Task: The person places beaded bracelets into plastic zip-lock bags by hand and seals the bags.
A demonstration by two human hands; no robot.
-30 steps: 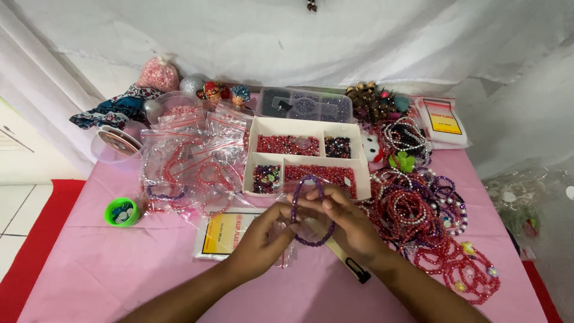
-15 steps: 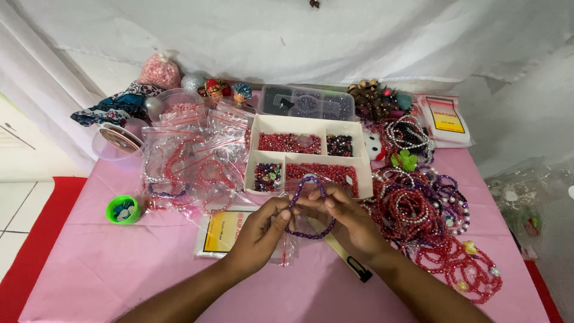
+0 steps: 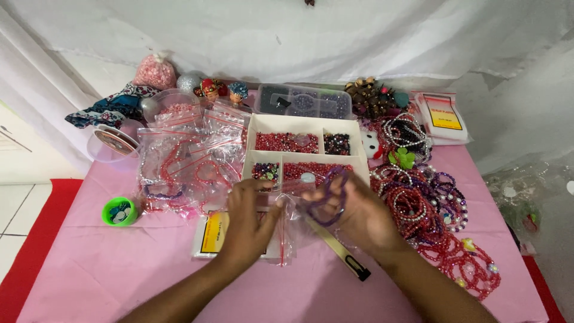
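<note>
White cloth hangs behind a pink-covered bench (image 3: pixel 107 263), whose near edge and right corner run out of the frame; a strip of red floor shows at the left. Bare pink cloth lies open along the front left and front right of the bench, while the back half is crowded. A white divided box (image 3: pixel 305 149) of red and dark beads sits at the centre, its front wall partly hidden by the hands. Left of it lies a heap of clear zip bags (image 3: pixel 185 167) with red strands inside, their contents hard to make out through the glare. A mound of red, purple and pearl bracelets (image 3: pixel 430 221) spreads along the right side to the bench edge. Both forearms enter from the bottom, cut off at the frame. The right hand (image 3: pixel 359 215) has its grip closed on a purple bead bracelet (image 3: pixel 332 197), held just in front of the box. The left hand (image 3: pixel 248 218) pinches a clear plastic bag (image 3: pixel 290 230), blurred by motion, touching the bracelet's side. A yellow-labelled packet (image 3: pixel 212 236) lies half hidden beneath the left hand. A small green tub (image 3: pixel 119 211) stands alone near the left edge.
</note>
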